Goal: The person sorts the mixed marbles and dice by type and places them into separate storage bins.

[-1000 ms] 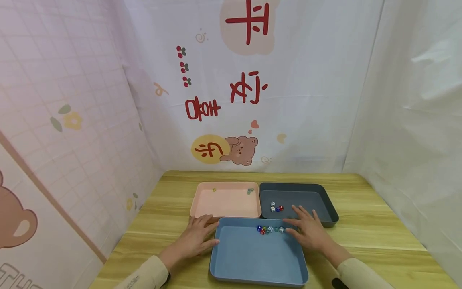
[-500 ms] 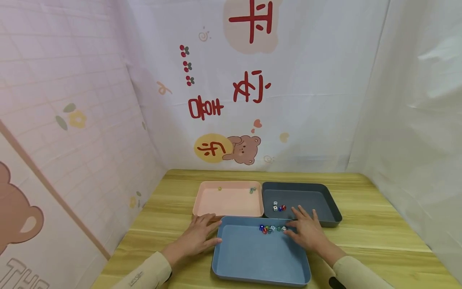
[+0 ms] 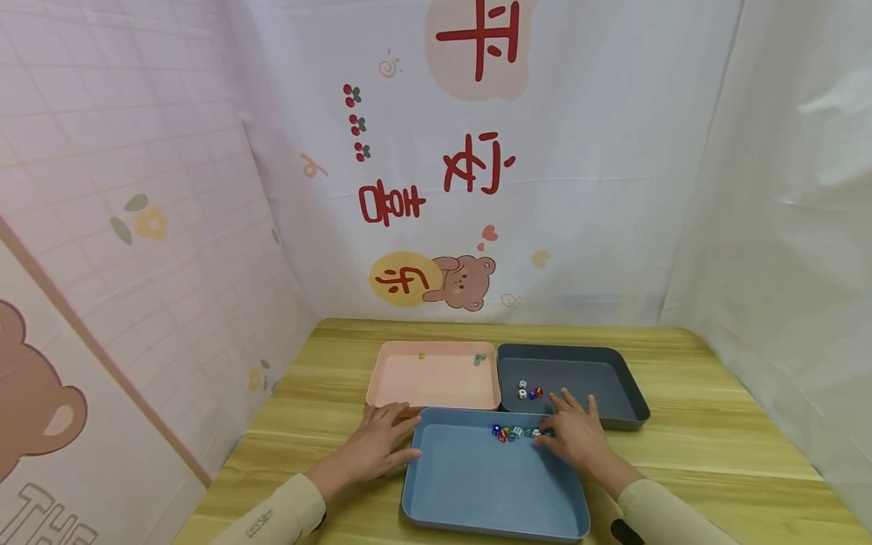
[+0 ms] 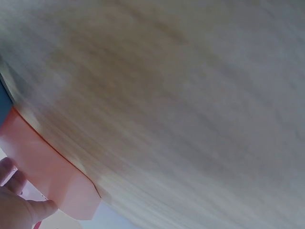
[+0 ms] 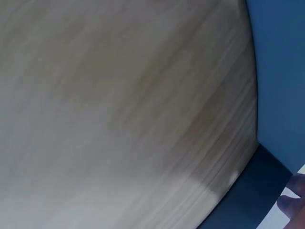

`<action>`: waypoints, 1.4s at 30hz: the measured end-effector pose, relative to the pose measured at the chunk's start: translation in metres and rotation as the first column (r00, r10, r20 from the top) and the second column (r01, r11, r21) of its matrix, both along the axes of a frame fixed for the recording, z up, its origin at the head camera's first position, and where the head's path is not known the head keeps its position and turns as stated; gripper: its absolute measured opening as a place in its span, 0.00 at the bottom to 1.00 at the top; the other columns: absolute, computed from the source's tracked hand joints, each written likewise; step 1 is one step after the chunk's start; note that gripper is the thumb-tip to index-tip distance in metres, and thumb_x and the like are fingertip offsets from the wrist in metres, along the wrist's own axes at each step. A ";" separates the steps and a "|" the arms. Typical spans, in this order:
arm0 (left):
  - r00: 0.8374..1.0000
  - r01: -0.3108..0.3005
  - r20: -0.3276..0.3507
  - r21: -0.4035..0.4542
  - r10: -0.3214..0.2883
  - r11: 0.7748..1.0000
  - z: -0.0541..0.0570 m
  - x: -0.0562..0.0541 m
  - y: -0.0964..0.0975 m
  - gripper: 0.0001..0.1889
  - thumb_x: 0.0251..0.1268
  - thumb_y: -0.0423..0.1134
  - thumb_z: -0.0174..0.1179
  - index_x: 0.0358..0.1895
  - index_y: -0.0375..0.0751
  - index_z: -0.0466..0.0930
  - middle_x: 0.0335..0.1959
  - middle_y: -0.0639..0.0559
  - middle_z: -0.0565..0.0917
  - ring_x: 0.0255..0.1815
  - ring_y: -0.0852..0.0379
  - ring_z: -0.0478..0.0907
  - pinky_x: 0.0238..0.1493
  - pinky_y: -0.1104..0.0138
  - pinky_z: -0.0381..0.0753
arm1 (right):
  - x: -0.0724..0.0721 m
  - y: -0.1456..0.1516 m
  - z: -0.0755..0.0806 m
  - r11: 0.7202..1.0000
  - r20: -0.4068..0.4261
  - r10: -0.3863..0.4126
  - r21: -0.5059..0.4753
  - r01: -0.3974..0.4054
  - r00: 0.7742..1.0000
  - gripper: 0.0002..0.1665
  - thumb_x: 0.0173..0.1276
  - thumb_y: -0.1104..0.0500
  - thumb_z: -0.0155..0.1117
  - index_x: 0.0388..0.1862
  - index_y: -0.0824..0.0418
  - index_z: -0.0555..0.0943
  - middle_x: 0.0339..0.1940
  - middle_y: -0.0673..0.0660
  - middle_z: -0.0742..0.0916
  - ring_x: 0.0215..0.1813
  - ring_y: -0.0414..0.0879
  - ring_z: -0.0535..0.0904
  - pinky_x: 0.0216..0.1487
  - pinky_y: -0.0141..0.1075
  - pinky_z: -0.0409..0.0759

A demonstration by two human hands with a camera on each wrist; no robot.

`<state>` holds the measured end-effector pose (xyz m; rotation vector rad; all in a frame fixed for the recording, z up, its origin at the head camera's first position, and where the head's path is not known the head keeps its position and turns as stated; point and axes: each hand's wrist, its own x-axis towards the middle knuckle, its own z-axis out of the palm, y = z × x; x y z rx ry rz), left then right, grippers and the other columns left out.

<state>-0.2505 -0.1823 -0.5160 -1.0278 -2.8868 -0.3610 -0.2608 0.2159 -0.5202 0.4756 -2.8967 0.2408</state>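
Note:
A blue tray (image 3: 497, 484) lies at the front of the table, with several coloured dice (image 3: 502, 435) and greenish beads (image 3: 528, 433) in a row along its far side. The left hand (image 3: 371, 448) rests open at the tray's left rim, its fingers spread toward the pink tray (image 3: 436, 382). Over the blue tray's far right corner is the right hand (image 3: 577, 435). Its thumb and index finger reach down beside a white die (image 3: 537, 433) at the row's right end, while the other fingers extend over the dark grey tray (image 3: 599, 386).
Inside the pink tray are a yellow bead (image 3: 421, 356) and a few greenish beads (image 3: 479, 359). The dark grey tray holds white dice (image 3: 522, 389), a blue die (image 3: 533, 394) and a red die (image 3: 539, 392). The wooden table (image 3: 722, 439) extends to both sides, with printed cloth (image 3: 586, 151) behind.
The right hand has moved slightly left and its thumb and index finger have come closer to the white die. The left hand stays put; the whole view has shifted a little.

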 end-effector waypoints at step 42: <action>1.000 0.016 0.000 -0.006 -0.016 1.000 0.000 -0.004 -0.004 0.33 0.75 0.63 0.44 0.72 0.46 0.69 0.74 0.39 0.62 0.74 0.39 0.58 0.66 0.30 0.52 | -0.034 0.063 0.045 0.991 -0.015 -0.044 -0.125 0.041 0.999 0.10 0.63 0.50 0.71 0.36 0.54 0.91 0.66 0.74 0.74 0.72 0.73 0.58 0.62 0.77 0.44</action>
